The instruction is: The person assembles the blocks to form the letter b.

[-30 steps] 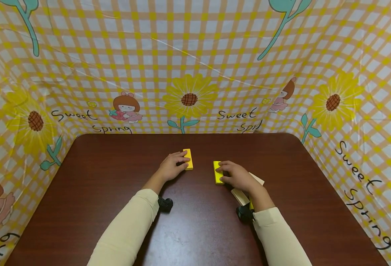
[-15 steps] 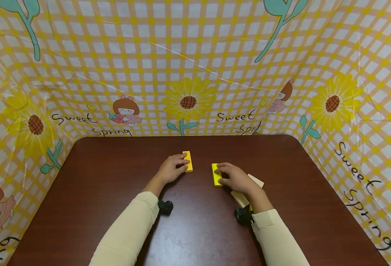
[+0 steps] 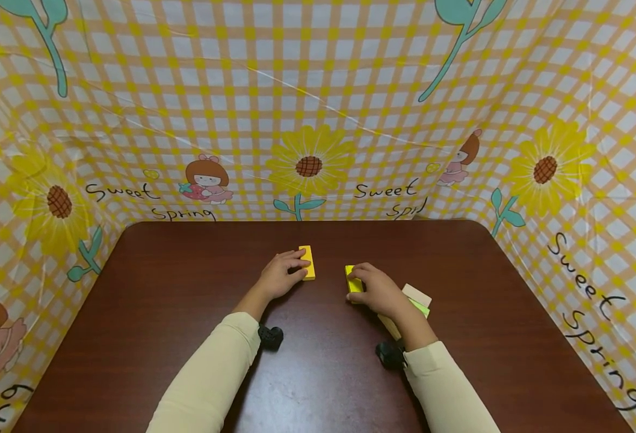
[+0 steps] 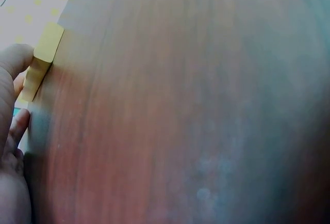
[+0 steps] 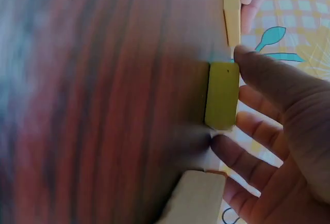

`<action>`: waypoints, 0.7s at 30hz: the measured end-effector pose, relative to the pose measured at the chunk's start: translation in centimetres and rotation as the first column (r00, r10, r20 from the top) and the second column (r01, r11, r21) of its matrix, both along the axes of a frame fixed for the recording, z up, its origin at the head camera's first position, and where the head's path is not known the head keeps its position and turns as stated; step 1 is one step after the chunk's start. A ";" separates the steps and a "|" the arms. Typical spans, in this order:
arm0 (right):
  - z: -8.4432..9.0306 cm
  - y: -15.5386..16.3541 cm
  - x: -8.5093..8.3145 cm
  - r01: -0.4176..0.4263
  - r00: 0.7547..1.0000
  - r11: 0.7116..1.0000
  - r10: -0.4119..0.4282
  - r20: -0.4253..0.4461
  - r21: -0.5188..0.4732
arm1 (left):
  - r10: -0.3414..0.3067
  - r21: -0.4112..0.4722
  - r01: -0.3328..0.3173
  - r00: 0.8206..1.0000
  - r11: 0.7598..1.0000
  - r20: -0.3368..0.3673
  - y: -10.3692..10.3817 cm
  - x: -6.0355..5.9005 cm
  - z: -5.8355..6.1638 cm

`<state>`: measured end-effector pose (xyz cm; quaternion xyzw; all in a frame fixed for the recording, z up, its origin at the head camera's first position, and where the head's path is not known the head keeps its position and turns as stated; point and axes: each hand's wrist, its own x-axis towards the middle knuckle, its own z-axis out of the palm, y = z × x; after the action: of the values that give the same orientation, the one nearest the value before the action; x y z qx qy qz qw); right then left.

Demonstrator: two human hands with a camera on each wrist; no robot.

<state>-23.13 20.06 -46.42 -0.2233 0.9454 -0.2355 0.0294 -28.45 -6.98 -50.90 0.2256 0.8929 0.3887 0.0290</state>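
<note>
In the head view, my left hand (image 3: 281, 275) holds a flat orange-yellow block (image 3: 308, 264), with its fingertips on the block and the thumb by its near end. Across a short gap to the right, my right hand (image 3: 381, 291) grips a brighter yellow block (image 3: 353, 279), its thumb at the near end and the fingers over the top. The right wrist view shows this yellow block (image 5: 223, 96) standing between the thumb and curled fingers. The left wrist view catches only the thumb and part of the fingers at the orange-yellow block (image 4: 45, 51).
Partly under my right wrist lie pale wooden blocks (image 3: 417, 294) and a light green block (image 3: 420, 308). The dark brown table (image 3: 198, 258) is surrounded by a checked, flower-printed cloth (image 3: 253, 108). A black wrist camera (image 3: 271, 337) hangs by the left sleeve.
My right thumb has moved round the near end of the yellow block. The right wrist has shifted a little left, uncovering the light green block. The left hand stays in place.
</note>
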 end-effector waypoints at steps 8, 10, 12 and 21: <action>-0.4 0.4 -0.3 -0.013 0.999 0.999 0.015 -0.041 0.039 | 0.005 0.009 -0.005 1.000 1.000 -0.008 0.0 0.0 -0.1; -0.5 0.5 -0.3 -0.020 0.999 0.999 0.021 -0.042 0.032 | 0.009 0.009 -0.009 1.000 1.000 -0.003 0.0 0.0 -0.2; -0.6 0.6 -0.4 -0.024 0.999 0.999 0.025 -0.042 0.027 | 0.012 0.007 -0.013 1.000 1.000 0.004 0.0 -0.1 -0.3; -1.0 0.7 -0.8 -0.017 0.998 1.000 0.018 -0.063 0.019 | 0.027 0.015 -0.028 0.999 1.000 0.032 0.0 -0.1 -0.1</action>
<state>-23.89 20.74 -47.39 -0.2385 0.9461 -0.2192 0.0035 -28.57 -7.03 -51.01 0.2074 0.8923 0.3994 0.0360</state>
